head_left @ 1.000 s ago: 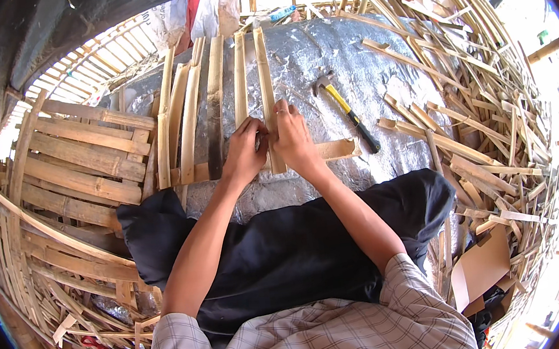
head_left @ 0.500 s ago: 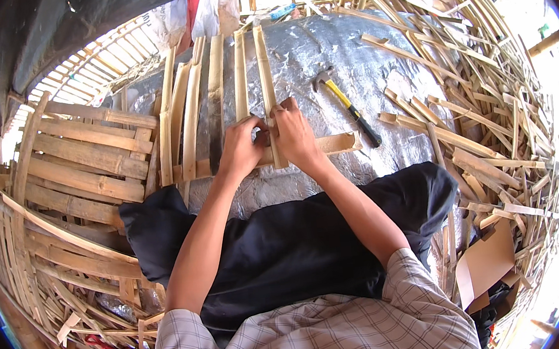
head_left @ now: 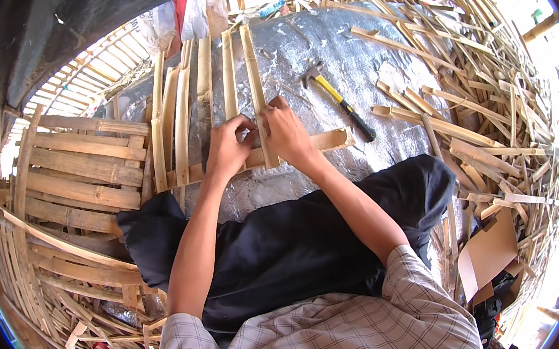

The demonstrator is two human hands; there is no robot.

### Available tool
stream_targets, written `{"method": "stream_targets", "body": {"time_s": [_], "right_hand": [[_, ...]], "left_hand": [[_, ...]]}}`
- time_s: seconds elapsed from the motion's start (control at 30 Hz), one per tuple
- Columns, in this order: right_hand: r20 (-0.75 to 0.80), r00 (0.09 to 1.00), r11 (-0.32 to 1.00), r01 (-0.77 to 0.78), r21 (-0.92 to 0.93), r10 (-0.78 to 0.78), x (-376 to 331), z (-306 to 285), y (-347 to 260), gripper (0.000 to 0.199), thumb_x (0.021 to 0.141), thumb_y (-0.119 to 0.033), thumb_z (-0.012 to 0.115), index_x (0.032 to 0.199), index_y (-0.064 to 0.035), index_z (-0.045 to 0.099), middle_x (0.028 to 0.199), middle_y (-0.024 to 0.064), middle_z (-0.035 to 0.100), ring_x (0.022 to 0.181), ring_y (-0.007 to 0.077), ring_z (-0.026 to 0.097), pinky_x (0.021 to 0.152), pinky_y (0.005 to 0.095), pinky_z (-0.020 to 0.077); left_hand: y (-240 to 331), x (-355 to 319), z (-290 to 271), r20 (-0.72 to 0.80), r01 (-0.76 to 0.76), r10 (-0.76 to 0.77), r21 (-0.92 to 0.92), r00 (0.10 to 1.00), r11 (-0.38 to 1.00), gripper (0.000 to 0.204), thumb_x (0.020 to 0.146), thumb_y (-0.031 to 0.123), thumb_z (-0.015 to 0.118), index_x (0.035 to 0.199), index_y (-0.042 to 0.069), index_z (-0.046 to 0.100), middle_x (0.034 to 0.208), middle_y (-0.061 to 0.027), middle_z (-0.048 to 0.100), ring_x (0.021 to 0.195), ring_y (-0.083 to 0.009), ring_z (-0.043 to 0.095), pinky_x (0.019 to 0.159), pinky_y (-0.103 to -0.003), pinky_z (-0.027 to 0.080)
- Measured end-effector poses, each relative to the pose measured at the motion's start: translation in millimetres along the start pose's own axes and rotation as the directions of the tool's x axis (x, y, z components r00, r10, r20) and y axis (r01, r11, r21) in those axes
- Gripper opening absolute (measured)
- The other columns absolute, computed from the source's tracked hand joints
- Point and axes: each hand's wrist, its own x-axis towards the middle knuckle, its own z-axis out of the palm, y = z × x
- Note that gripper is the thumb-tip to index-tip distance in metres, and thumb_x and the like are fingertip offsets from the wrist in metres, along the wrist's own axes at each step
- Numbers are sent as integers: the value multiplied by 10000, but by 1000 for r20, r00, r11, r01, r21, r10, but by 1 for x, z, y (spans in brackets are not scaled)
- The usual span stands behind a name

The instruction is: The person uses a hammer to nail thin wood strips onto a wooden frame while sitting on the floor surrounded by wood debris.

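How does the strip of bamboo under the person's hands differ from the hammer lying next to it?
The bamboo strip is pale tan, long and flat, running away from the person; the hammer is shorter, with a yellow and black handle and a dark metal head, lying at a slant. The left hand and right hand both rest at the bamboo strip, while the hammer lies untouched. Both lie on the silvery sheet.

Both hands meet on an upright bamboo slat (head_left: 257,96), left hand (head_left: 229,150) beside right hand (head_left: 287,133); a yellow-handled hammer (head_left: 340,101) lies near.
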Motion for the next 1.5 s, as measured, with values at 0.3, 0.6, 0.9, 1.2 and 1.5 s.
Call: {"method": "stream_targets", "body": {"time_s": [0.3, 0.6, 0.9, 1.2, 1.5], "right_hand": [[-7, 998, 998, 58, -39, -59, 4, -1, 8, 193, 751, 56, 631, 941, 68, 665, 927, 261, 676, 1049, 426, 602, 891, 476, 509], [-169, 983, 997, 77, 33, -70, 2, 12, 31, 205, 750, 70, 642, 953, 63, 671, 899, 253, 703, 821, 438, 689, 760, 451, 547], [-168, 983, 969, -33, 245, 76, 3, 14, 24, 113, 720, 37, 663, 831, 62, 664, 802, 261, 673, 821, 441, 642, 775, 484, 518], [-99, 994, 996, 50, 76, -42, 7, 9, 27, 157, 732, 32, 709, 887, 46, 722, 868, 230, 721, 790, 372, 722, 722, 396, 580], [67, 998, 982, 1, 190, -14, 7, 3, 29, 217, 726, 35, 756, 942, 44, 731, 911, 204, 741, 875, 330, 749, 784, 377, 594]], "left_hand": [[-6, 4, -7, -26, 97, -101, -116, 995, 988, 89, 865, -12, 696, 951, -30, 691, 896, -100, 749, 847, -154, 726, 783, -296, 548], [-1, 7, -9, 98, 100, -95, -44, 991, 994, 108, 836, 7, 714, 941, -13, 700, 871, -96, 744, 858, -172, 722, 783, -319, 542], [-4, 1, 1, 43, 101, -100, -20, 994, 995, 118, 851, 19, 701, 961, -11, 673, 909, -139, 742, 935, -277, 737, 841, -376, 549], [-1, -1, 2, 41, 91, -96, 97, 995, 991, 124, 850, 29, 717, 967, 18, 674, 910, -100, 724, 867, -222, 696, 797, -344, 517], [-6, 1, -2, 50, -1, -1, 48, 999, 999, 123, 785, 7, 768, 880, 15, 691, 888, -120, 677, 883, -290, 680, 785, -389, 526]]}}
